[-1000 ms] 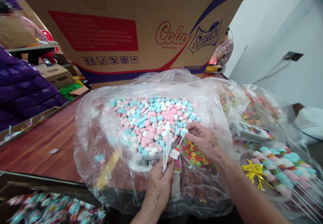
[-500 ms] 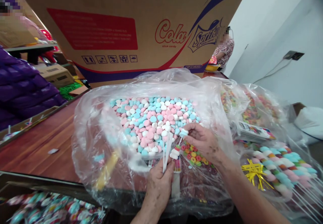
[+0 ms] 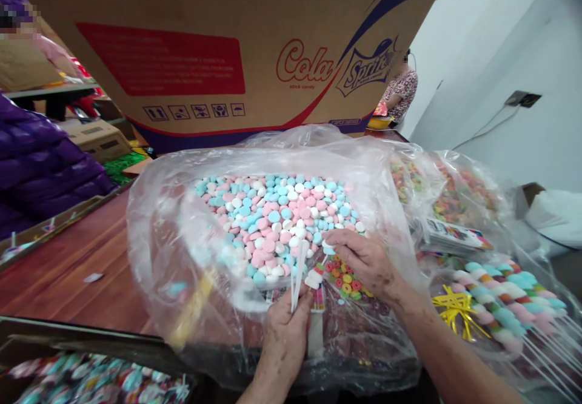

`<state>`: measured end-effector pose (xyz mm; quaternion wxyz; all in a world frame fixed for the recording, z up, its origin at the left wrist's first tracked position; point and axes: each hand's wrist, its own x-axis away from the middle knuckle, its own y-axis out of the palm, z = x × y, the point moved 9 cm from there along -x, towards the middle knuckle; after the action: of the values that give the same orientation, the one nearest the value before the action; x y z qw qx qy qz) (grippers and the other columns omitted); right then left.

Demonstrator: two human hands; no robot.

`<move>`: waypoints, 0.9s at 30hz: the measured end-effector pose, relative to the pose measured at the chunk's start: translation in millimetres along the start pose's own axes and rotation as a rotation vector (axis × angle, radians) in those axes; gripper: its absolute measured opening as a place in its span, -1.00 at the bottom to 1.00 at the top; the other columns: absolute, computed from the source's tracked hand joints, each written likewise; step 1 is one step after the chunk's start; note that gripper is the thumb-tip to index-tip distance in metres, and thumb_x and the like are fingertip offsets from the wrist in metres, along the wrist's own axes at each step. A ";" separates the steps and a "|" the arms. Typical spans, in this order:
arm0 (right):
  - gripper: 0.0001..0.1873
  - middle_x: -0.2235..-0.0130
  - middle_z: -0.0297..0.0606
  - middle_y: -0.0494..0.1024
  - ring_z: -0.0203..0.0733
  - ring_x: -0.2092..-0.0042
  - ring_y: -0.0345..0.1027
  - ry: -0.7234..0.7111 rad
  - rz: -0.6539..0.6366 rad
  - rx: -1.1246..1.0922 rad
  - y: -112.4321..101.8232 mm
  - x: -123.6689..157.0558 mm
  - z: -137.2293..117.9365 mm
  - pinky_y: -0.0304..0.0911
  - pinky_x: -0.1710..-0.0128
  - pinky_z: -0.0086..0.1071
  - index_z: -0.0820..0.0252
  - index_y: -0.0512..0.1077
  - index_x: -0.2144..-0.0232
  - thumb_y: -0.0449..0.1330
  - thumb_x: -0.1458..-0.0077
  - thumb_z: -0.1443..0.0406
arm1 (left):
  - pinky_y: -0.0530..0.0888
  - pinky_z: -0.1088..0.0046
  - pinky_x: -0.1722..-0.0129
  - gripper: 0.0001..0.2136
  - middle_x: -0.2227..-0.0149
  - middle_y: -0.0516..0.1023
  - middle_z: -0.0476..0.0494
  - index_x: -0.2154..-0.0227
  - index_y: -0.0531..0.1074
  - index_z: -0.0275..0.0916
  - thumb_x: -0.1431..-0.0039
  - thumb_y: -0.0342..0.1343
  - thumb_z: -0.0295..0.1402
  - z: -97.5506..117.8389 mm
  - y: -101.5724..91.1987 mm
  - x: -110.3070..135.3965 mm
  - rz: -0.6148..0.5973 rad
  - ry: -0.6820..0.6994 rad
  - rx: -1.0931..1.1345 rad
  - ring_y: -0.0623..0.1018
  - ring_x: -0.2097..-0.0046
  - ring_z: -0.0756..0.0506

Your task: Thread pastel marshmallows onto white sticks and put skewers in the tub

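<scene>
Here, white sticks [image 3: 298, 270] gripped between left fingers [image 3: 305, 307], pale candy [image 3: 328, 249] pinched between right fingers [image 3: 342, 238].

1. One head-worn camera looks forward and down across the table [image 3: 109, 240].
2. Both forearms enter from the bottom edge; the left hand [image 3: 287, 322] appears below centre, the right hand [image 3: 366, 261] below and right of it, both near the lens.
3. The carton [image 3: 182, 3], farther off, runs past the top edge.
4. The wall [image 3: 491, 58] fills the upper right.
</scene>
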<state>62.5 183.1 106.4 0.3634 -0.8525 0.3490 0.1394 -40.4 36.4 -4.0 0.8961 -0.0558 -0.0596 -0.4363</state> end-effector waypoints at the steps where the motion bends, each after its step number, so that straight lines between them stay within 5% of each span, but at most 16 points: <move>1: -0.75 0.06 -0.24 0.60 -0.17 0.00 0.47 0.039 0.012 0.000 -1.0 1.2 3.1 0.34 -0.06 -0.25 0.08 0.48 0.13 0.04 -0.24 0.36 | 0.18 0.52 0.58 -0.73 0.66 0.27 0.10 0.52 0.47 -0.24 -0.15 0.15 -0.16 1.6 0.1 0.4 0.005 0.000 0.005 0.23 0.57 0.00; 7: -0.75 0.10 -0.27 0.61 -0.19 0.08 0.49 0.151 0.128 -0.008 -7.5 2.8 3.7 0.39 0.02 -0.31 0.10 0.50 0.10 0.10 -0.21 0.30 | 0.22 0.52 0.60 -0.71 0.72 0.27 0.08 0.53 0.52 -0.25 -0.08 0.20 -0.11 8.8 -0.7 1.7 0.044 -0.009 0.074 0.29 0.58 -0.04; 21: -0.75 0.11 -0.33 0.65 -0.10 0.07 0.54 0.324 0.131 -0.160 1.0 10.0 12.7 0.42 -0.03 -0.18 0.02 0.60 0.17 0.19 -0.11 0.27 | 0.15 0.53 0.66 -0.74 0.73 0.24 0.08 0.52 0.53 -0.24 -0.03 0.23 -0.12 13.4 -2.9 3.9 0.076 -0.040 0.088 0.26 0.61 -0.02; 27: -0.76 0.15 -0.34 0.66 -0.14 0.05 0.53 0.234 0.076 -0.266 2.2 4.3 6.9 0.41 -0.05 -0.20 0.01 0.62 0.24 0.20 -0.07 0.35 | 0.14 0.52 0.61 -0.70 0.68 0.23 0.09 0.53 0.51 -0.26 -0.01 0.24 -0.08 10.0 -3.2 3.3 0.075 -0.038 0.084 0.21 0.58 0.00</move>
<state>64.2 184.8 98.3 0.1988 -0.8897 0.3993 0.0977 -41.5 33.3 6.6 0.9121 -0.0285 -0.0929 -0.3982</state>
